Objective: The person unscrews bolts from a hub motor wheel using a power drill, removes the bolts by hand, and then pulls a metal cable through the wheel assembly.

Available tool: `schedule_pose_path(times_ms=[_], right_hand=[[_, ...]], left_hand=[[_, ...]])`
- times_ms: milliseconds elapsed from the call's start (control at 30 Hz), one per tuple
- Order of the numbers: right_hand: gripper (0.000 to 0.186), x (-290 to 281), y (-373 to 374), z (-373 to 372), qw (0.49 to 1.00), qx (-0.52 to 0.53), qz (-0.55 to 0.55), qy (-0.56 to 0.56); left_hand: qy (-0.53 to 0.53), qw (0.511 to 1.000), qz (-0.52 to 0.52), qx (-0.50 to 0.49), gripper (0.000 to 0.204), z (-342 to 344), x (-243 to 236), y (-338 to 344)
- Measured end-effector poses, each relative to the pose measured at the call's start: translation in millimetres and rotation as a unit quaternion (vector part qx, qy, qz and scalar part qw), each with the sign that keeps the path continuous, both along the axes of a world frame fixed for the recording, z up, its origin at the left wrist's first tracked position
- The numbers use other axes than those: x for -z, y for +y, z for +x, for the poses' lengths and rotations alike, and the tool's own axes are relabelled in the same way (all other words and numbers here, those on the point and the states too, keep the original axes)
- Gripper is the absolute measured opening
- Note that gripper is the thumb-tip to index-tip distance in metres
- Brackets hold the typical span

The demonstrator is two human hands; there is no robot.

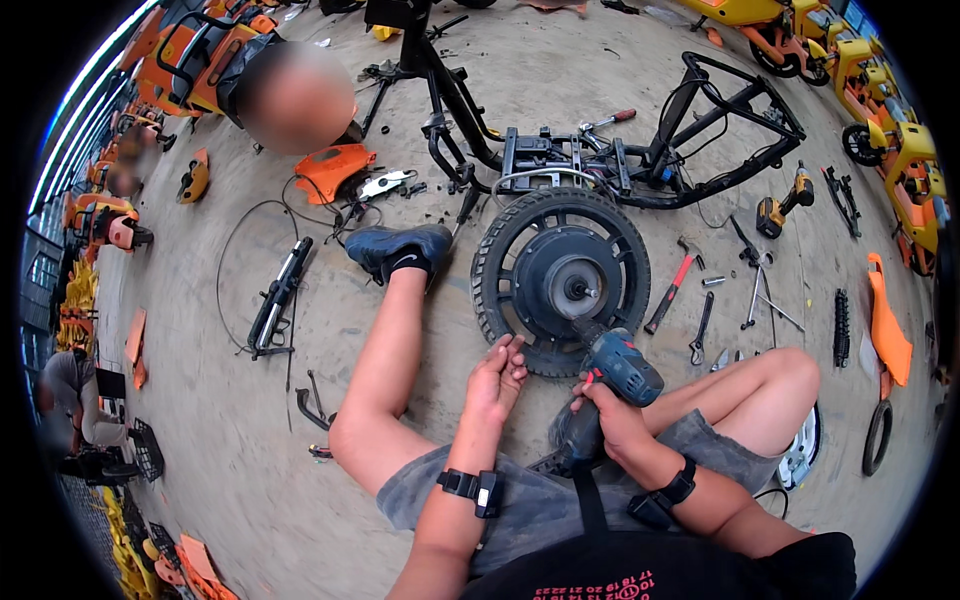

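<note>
My right hand [612, 418] is wrapped round the grip of a blue-and-black cordless drill [625, 368], its front end pointing up and left toward the wheel. A black hub-motor wheel [532, 268] with a knobbly tyre lies flat on the floor before me, a short axle [585, 292] standing up at its centre. The drill's tip is close to the wheel's lower side; I cannot tell if they touch. Beside the tyre's near edge, my left hand [497, 377] has its fingers pinched together. Whatever it holds is too small to make out.
Beyond the wheel stands a black scooter frame [455, 110]. To the right lie a hammer [672, 290], an adjustable wrench [703, 328], a yellow drill [784, 205] and an orange panel [888, 320]. A shock absorber [280, 298] lies left. Another person [75, 395] works far left.
</note>
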State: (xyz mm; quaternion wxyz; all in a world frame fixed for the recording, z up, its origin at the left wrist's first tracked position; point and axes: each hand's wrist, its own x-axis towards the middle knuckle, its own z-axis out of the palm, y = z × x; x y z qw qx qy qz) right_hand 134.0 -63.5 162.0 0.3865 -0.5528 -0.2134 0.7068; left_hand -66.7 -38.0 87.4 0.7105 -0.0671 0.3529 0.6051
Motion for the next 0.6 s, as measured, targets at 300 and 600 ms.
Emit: schedule_pose_path(times_ms=[300, 600], right_hand=[[0.014, -19.8, 1.6, 10.7, 0.948, -0.241, 0.207, -0.021], [0.015, -14.0, -1.7, 10.2, 0.918, -0.299, 0.258, -0.038]], left_hand=[[0.057, 0.996, 0.063, 0.023, 0.023, -6.1, -1.5, -1.9], [0.092, 0.986, 0.135, -0.019, 0.018, -9.2, 1.1, 0.8]])
